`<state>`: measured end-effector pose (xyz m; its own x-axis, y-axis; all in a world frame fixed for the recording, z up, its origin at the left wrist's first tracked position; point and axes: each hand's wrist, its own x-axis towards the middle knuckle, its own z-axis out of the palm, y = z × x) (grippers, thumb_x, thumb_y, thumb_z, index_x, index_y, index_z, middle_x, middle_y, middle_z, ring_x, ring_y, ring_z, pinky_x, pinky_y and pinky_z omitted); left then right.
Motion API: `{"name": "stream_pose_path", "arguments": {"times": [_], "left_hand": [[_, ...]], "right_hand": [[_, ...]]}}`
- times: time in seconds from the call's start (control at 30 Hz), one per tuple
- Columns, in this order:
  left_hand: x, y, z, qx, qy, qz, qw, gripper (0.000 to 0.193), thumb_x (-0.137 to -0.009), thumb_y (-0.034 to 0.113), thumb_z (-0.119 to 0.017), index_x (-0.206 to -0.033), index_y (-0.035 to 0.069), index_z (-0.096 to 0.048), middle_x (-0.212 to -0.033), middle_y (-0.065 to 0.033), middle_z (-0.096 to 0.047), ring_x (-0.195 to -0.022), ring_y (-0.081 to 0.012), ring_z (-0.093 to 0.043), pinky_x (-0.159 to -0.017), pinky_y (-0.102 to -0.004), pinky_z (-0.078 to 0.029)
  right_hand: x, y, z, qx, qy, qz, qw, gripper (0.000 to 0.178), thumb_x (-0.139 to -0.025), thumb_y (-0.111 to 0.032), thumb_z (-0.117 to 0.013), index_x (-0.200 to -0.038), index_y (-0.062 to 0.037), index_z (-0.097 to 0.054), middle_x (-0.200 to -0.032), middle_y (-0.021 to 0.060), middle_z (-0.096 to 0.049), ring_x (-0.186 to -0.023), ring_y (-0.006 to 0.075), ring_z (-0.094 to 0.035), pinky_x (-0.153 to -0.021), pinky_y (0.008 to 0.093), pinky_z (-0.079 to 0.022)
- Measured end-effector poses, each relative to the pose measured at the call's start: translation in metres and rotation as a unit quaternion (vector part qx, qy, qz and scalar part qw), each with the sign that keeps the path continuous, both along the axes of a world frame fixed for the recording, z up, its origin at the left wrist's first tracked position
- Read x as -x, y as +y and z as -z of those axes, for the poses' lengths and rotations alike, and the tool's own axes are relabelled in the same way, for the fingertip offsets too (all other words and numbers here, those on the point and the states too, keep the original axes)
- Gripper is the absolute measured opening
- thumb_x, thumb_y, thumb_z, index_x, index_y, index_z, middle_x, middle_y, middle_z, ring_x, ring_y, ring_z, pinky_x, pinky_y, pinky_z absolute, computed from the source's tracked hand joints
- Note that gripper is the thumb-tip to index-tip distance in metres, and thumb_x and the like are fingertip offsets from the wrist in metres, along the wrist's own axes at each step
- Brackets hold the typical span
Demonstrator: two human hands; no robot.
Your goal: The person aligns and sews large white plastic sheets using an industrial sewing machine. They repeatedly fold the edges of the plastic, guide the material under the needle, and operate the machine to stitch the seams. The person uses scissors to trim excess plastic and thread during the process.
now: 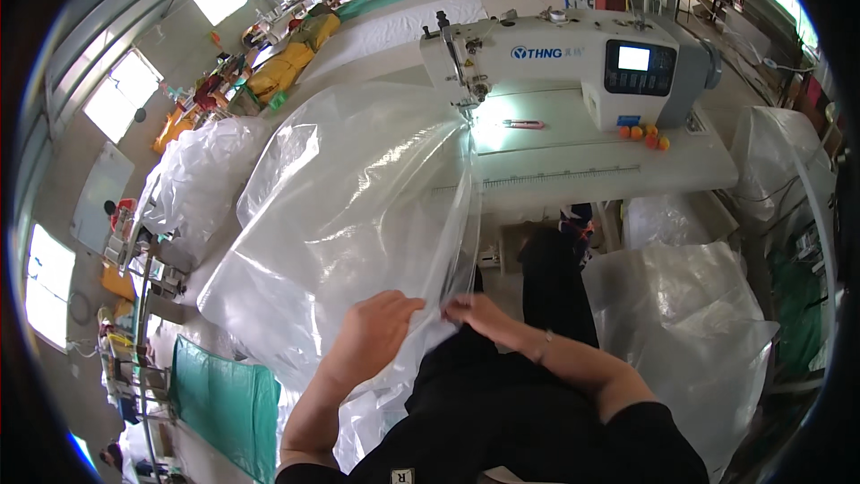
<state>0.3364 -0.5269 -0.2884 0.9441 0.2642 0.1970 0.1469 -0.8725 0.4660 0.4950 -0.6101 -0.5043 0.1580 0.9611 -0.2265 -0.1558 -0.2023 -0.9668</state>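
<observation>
A large sheet of clear plastic film (331, 197) drapes over the table's left side and down toward my lap. Its gathered far edge reaches the needle area of a white sewing machine (502, 54), whose lamp lights the spot. Near my lap, my right hand (484, 315) pinches the film's right edge, fingers closed. Just left of it, my left hand (381, 327) is closed on the same film, its fingertips partly hidden by the folds. Between the hands the film runs in a narrow fold up to the needle.
A small pink tool (524, 124) lies on the machine bed, beside several orange-red round things (649, 136) near the machine's base. More plastic film (672, 332) is heaped at right, and a white bundle (202, 179) at left. A green sheet (224, 403) hangs at lower left.
</observation>
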Motion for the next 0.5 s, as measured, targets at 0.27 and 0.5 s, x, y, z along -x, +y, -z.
{"name": "stream_pose_path", "arguments": {"times": [0.27, 0.5], "left_hand": [[-0.019, -0.032, 0.058, 0.194, 0.029, 0.012, 0.981, 0.02, -0.083, 0.0, -0.053, -0.103, -0.001, -0.06, -0.085, -0.0169, -0.063, -0.078, -0.0345, -0.062, -0.07, -0.0385, -0.049], [-0.012, -0.033, 0.085, 0.299, 0.002, -0.039, 0.954, 0.013, -0.09, 0.01, -0.058, -0.092, -0.003, -0.061, -0.069, -0.0116, -0.06, -0.061, -0.0183, -0.057, -0.058, -0.0313, -0.046]], "right_hand": [[-0.011, -0.102, -0.083, -0.184, -0.044, 0.011, 0.982, 0.01, -0.086, -0.008, -0.069, -0.092, -0.0002, -0.066, -0.084, 0.0087, -0.068, -0.08, 0.0157, -0.066, -0.072, 0.0295, -0.051], [0.005, -0.076, -0.085, -0.276, -0.369, -0.075, 0.884, 0.012, -0.08, -0.011, -0.07, -0.084, -0.0027, -0.064, -0.076, 0.0161, -0.064, -0.07, 0.032, -0.065, -0.059, 0.0375, -0.051]]}}
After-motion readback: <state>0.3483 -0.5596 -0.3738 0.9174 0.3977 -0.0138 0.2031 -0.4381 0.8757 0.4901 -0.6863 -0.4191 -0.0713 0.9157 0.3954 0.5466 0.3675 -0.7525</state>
